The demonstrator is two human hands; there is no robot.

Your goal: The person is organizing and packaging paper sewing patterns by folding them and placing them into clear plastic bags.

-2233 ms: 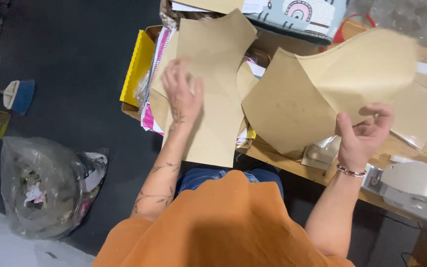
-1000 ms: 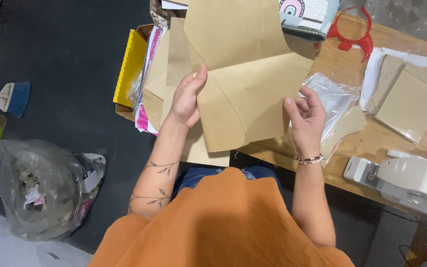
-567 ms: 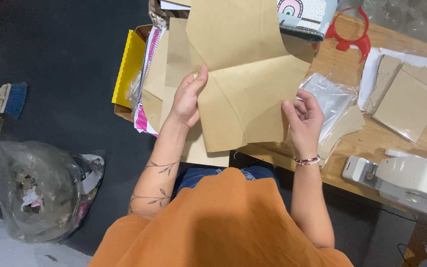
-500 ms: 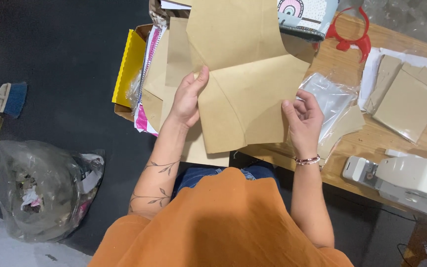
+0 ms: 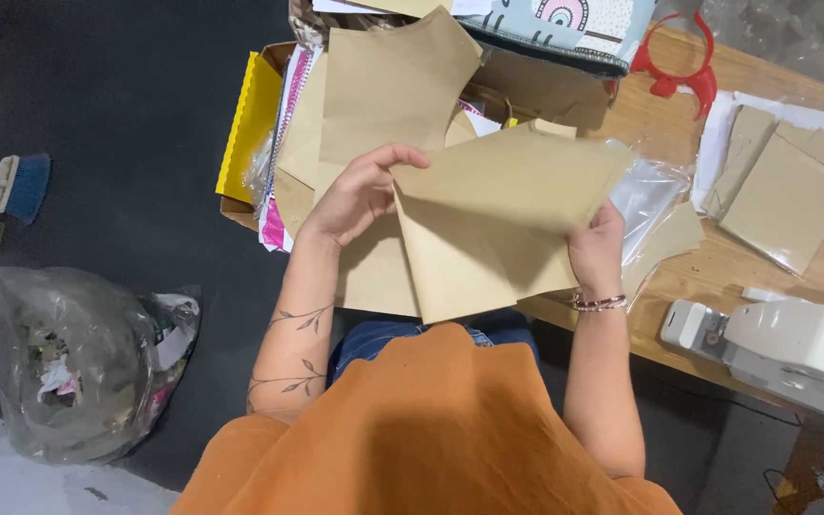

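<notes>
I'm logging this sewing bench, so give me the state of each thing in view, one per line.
Left hand: grip on the top left edge of the brown paper piece.
Right hand: grip on its right edge.
Brown paper piece: lifted off the table, slightly bent.
Clear plastic bag: flat on the table.
Trash bag: on the floor, full.
Sewing machine: on the table, untouched.

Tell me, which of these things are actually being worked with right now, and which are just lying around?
In use:
- left hand and right hand, both gripping the folded brown paper piece
- brown paper pieces underneath

Lying about:
- clear plastic bag
- small paper pieces
- red plastic ring
- white machine
- yellow folder
- rubbish bag and brush on the floor
</notes>
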